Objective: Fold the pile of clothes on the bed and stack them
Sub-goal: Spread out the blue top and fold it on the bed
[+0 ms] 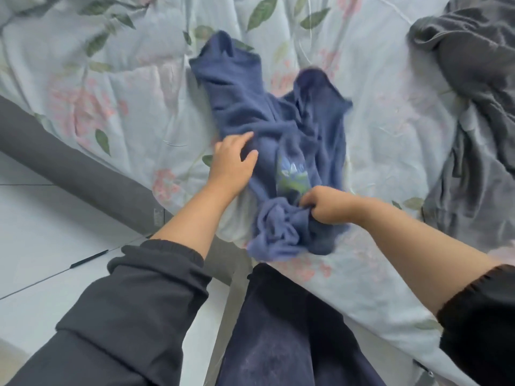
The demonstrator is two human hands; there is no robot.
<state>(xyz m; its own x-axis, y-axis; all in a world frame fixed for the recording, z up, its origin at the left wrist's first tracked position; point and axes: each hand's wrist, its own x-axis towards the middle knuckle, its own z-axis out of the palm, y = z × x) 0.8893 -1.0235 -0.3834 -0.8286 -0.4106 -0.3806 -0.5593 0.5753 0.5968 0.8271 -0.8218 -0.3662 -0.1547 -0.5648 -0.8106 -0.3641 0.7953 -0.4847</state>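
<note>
Head view, crumpled blue garment (267,126), right hand (324,204) gripping hem

Soft, even light, bright with no glare. Shadows are faint, lying only in the folds of the floral quilt (117,79) and under the blue garment (278,129). Its far edges and the right hand (326,206) are smeared by motion blur. The wide lens bows the grey bed edge (69,160).
</note>
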